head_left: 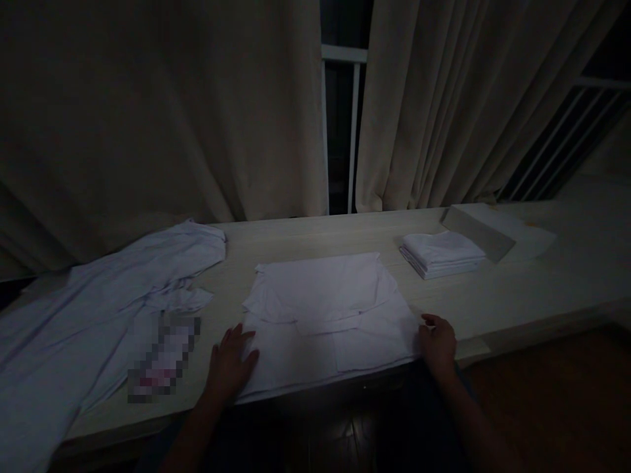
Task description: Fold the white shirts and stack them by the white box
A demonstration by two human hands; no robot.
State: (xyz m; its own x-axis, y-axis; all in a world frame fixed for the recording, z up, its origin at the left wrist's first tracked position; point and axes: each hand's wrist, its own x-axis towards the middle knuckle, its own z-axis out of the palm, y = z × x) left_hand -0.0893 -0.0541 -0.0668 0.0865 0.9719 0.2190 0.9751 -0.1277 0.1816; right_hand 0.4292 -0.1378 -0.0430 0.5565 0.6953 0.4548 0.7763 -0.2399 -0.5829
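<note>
a dim room, beige curtains (162, 118) behind a long pale table (522, 289). a white shirt (325, 309) lies flat near the front edge, sides already folded inward, not yet folded lengthwise. the left hand (231, 364) rests open and flat on its left edge; the right hand (438, 341) curls over its right corner, apparently pinching cloth. a folded stack (441, 253) sits finished at right; an unfolded garment pile (83, 322) waits left. nothing blocks the shirt.

Head camera looks forward and down, near the table (305, 236).
</note>
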